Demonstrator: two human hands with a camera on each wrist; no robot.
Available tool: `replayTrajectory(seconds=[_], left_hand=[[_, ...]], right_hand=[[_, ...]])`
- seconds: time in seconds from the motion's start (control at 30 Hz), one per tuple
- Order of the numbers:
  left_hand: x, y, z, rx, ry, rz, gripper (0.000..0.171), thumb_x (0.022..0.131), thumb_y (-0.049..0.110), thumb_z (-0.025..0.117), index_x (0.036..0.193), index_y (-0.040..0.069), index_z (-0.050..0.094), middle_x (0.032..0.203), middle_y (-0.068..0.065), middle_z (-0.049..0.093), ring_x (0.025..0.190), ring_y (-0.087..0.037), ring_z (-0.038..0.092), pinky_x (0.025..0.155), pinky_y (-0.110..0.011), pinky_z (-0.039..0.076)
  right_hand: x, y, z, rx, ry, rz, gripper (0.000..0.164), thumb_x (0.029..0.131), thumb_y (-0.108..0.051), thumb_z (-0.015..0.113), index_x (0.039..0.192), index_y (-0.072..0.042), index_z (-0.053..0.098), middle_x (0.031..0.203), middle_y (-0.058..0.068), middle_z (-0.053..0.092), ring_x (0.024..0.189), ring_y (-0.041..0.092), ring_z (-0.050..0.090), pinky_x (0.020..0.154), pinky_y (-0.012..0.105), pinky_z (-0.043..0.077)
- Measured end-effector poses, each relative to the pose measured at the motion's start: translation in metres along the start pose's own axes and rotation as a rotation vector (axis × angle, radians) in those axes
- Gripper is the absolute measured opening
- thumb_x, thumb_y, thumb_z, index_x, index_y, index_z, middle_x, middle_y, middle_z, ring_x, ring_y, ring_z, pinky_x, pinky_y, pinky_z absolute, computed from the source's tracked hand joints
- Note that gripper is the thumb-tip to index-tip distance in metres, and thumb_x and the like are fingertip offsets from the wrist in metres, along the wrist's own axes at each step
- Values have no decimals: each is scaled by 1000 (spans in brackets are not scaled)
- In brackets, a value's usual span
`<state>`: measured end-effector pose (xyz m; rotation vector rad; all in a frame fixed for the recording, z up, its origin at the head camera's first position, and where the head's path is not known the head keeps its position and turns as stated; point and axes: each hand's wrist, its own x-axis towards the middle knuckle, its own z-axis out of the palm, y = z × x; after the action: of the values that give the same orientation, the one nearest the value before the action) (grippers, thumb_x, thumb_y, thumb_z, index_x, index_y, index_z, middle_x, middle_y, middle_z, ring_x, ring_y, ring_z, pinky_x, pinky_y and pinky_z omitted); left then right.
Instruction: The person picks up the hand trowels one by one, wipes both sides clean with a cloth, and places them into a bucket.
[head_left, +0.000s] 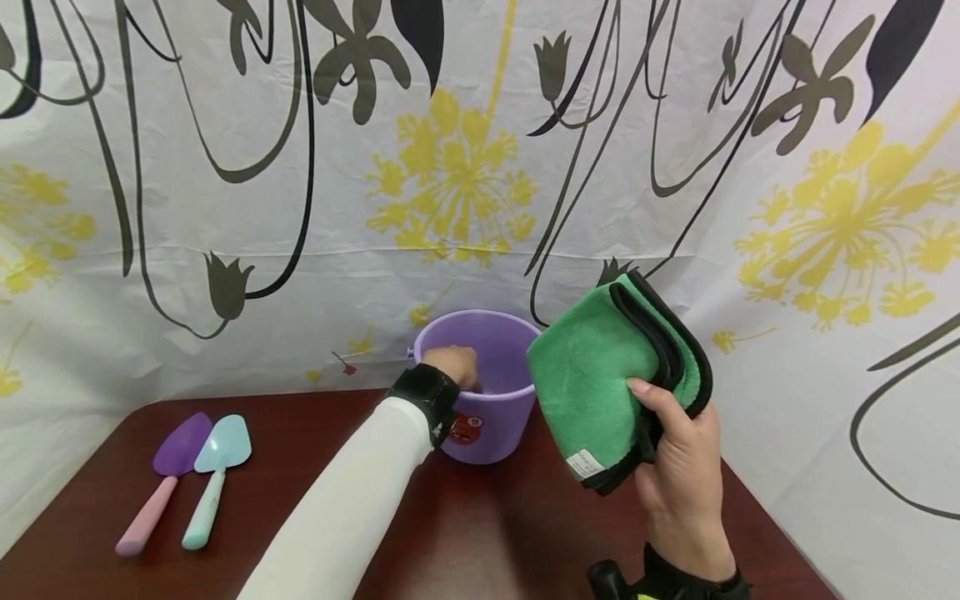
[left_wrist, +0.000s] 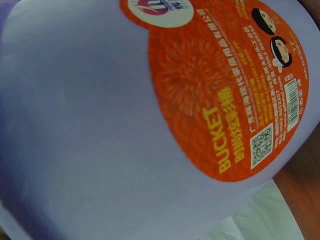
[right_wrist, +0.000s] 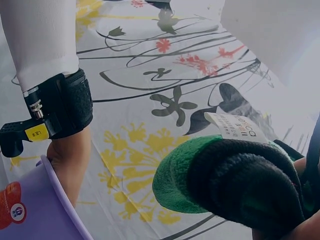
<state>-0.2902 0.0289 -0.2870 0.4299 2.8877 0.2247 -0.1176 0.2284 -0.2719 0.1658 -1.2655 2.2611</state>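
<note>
Reddish-brown tabletop (head_left: 285, 446), glossy; white floral-print sheet (head_left: 345, 200) behind & on R side. Far L: purple trowel (head_left: 165, 487) w/ pink handle, lt-blue trowel (head_left: 217, 479) w/ mint handle, side by side. Purple bucket (head_left: 502, 421) upright nr back edge; white sleeve (head_left: 337, 508) & blk wrist strap (head_left: 427, 400) partly block it. L hand (head_left: 453, 364) reaches inside; fingers hidden by bucket wall, so can't tell if gripping. R hand (head_left: 684, 467): fingers grasp folded green cloth (head_left: 592, 367), blk trim, held above tabletop, R of bucket.
</note>
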Motion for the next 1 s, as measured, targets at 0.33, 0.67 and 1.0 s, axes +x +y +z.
replayTrajectory(seconds=[0.33, 0.67, 1.0], left_hand=[[7, -5, 0, 4, 118, 67, 23, 97, 31, 64, 90, 10, 71, 105, -8, 75, 101, -24, 70, 92, -44, 55], [-36, -21, -3, -398, 521, 181, 23, 100, 30, 60, 111, 14, 72, 112, -1, 73, 108, -21, 68, 96, -42, 52], [-111, -68, 27, -607, 736, 150, 24, 101, 30, 61, 117, 16, 70, 117, -3, 72, 100, -21, 68, 87, -41, 54]], right_hand=[[0, 1, -5, 67, -45, -24, 52, 95, 14, 51, 145, 0, 48, 138, 12, 59, 113, 21, 66, 90, 29, 57], [4, 2, -6, 90, -59, -32, 50, 94, 15, 51, 143, 2, 49, 134, 13, 61, 108, 22, 67, 87, 29, 58], [7, 8, -1, 66, -33, 15, 40, 96, 12, 50, 134, 0, 54, 127, 10, 61, 105, 20, 64, 90, 28, 55]])
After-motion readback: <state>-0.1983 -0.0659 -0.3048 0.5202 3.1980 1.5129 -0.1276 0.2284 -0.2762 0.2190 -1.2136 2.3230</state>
